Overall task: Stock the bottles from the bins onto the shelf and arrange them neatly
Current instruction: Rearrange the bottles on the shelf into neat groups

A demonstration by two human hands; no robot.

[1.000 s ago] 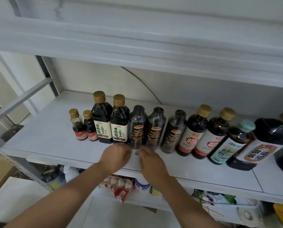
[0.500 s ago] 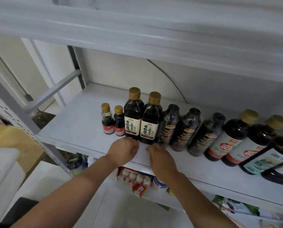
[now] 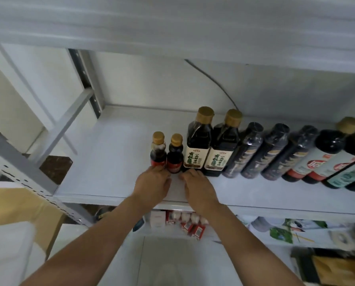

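A row of dark sauce bottles stands on the white shelf board. From the left come two small gold-capped bottles, two tall bottles with cream labels, three black shrink-wrapped bottles, then red-labelled ones running off the right edge. My left hand lies on the shelf with its fingertips against the base of the leftmost small bottle. My right hand lies beside it, fingertips at the base of the first tall bottle. Neither hand is wrapped around a bottle.
The upper shelf hangs low overhead. A grey upright post and diagonal brace bound the left end. A black cable runs down the back wall. The lower shelf holds red packets. A cardboard box sits at the left.
Both hands have slid left along the front of the row, from the black wrapped bottles to the small bottles at the left end. The view has turned left with them.
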